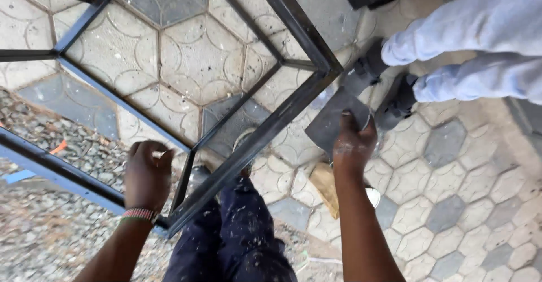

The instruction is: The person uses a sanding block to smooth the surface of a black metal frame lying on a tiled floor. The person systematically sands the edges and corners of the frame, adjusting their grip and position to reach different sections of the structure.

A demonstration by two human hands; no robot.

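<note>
I see my left hand [148, 172] closed in a fist around something small and pale, only a sliver of it showing by the thumb, so I cannot tell what it is. The fist sits right against a thin inner bar of the black metal frame [265, 132], near the corner closest to my legs, which looks like a way to steady the frame while the other hand works.

My right hand [353, 143] pinches a dark grey sheet [330, 121], probably sandpaper, with fingers curled over its near edge. The sheet lies just beside the frame's thick outer bar, near its far corner, tilted as if pressed flat toward the metal.

The frame stands tilted over the patterned paving stones [451, 203], its bars crossing above my dark, speckled trousers [237, 237]. Another person's legs in pale trousers and black sandals [395, 98] stand just beyond the sheet, apart from my hands. A tan scrap [326, 186] lies on the ground below my right wrist.
</note>
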